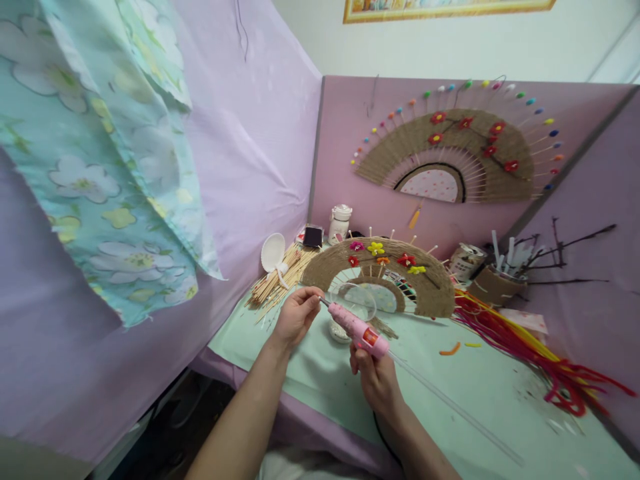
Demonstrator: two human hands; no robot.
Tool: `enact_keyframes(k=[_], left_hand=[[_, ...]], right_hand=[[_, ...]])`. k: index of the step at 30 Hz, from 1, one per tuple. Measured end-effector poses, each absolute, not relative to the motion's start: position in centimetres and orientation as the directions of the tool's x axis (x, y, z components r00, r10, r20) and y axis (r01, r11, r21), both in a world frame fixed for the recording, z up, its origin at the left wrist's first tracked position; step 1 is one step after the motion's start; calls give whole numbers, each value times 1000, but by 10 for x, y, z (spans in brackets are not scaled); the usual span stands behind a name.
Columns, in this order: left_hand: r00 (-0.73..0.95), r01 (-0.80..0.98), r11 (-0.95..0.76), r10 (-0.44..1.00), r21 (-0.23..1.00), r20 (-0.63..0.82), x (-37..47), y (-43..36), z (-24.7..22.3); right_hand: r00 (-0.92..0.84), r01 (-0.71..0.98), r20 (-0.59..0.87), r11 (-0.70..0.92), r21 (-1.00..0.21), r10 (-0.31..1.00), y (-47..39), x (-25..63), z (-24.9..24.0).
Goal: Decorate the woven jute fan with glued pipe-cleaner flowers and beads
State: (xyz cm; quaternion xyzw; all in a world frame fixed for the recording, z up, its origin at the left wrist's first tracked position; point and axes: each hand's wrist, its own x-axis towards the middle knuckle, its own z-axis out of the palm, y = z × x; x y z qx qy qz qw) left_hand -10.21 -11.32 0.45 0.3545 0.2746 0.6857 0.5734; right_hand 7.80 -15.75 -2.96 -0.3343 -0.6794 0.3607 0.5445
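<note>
My right hand (377, 380) is wrapped round the handle of a pink glue gun (353, 323), with a long clear glue stick (455, 403) sticking out of its back end. The gun's nozzle points left, to the fingertips of my left hand (300, 313). Those fingers are pinched together on something too small to make out. Behind both hands a twine-covered fan (325, 267) stands upright on the table, decorated with red, yellow, orange and pink flowers. A clear round lid or dish (367, 297) and a small white container (339, 332) are just beyond the gun.
Thin wooden sticks (265, 287) lie at the left beside a white round piece (273, 252) and a white bottle (341, 223). Coloured pipe cleaners (545, 367) spread on the right, near a pot of white sticks (500, 283). A larger fan (400, 153) hangs on the pink panel.
</note>
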Motion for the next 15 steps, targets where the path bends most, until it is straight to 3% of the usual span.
enact_keyframes(k=[15], left_hand=[[-91,-582,-192,981,790,172,-102,-113,4]], right_hand=[[-190,111,506,530,-841,842,-159,79,-25]])
